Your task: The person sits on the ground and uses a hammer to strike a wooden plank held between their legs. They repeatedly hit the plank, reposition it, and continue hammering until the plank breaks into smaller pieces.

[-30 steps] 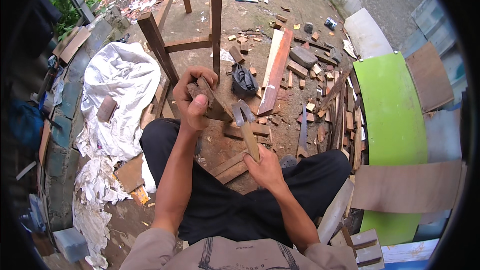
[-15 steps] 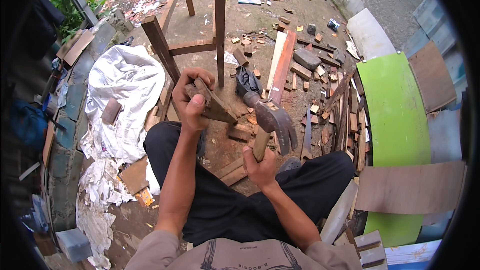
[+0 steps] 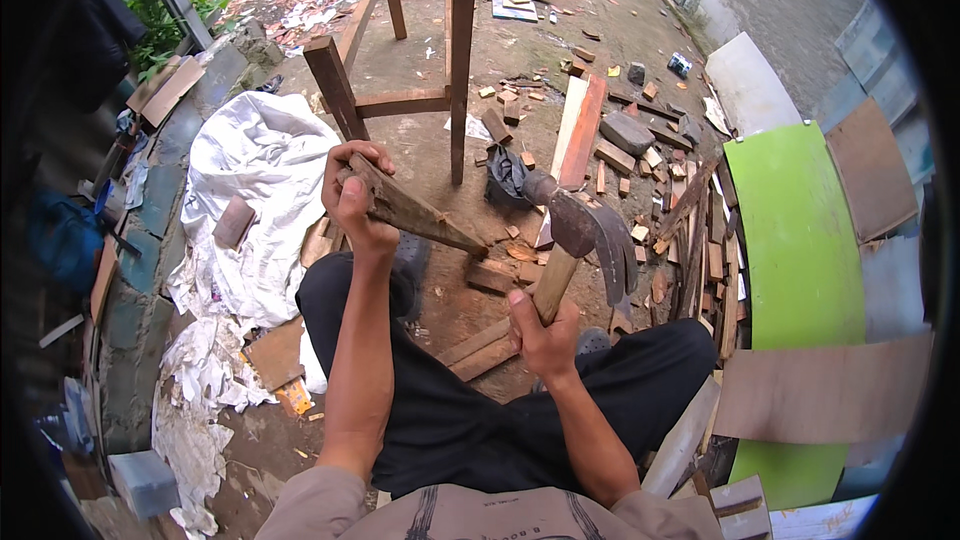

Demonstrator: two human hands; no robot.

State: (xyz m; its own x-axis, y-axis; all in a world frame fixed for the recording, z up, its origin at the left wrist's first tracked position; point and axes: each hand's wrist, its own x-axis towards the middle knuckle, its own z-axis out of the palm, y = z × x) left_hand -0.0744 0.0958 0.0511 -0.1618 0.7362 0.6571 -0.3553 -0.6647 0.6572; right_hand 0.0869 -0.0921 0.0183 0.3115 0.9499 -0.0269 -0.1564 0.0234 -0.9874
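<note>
My left hand [image 3: 358, 202] is closed around one end of a weathered, tapered piece of wood [image 3: 415, 210]. The wood slants down to the right, its narrow tip close above a short wooden block [image 3: 491, 276] on the ground; whether they touch I cannot tell. In my right hand [image 3: 546, 333] is a claw hammer [image 3: 590, 235], gripped by its wooden handle. The hammer's head is raised to the right of the wood, apart from it, with the claw curving to the right. Between my legs lie wooden strips [image 3: 478, 348].
A wooden frame with legs [image 3: 405, 103] stands ahead. White cloth [image 3: 260, 160] lies at left with a wood block [image 3: 234, 223] on it. Wood scraps, a grey stone [image 3: 626, 133] and a black plastic bag [image 3: 508, 176] are ahead right. A green panel [image 3: 800, 240] leans at right.
My left hand has moved left, and the wood now shows more of its length. My right hand and the hammer have shifted right, away from the wood. The view has shifted slightly.
</note>
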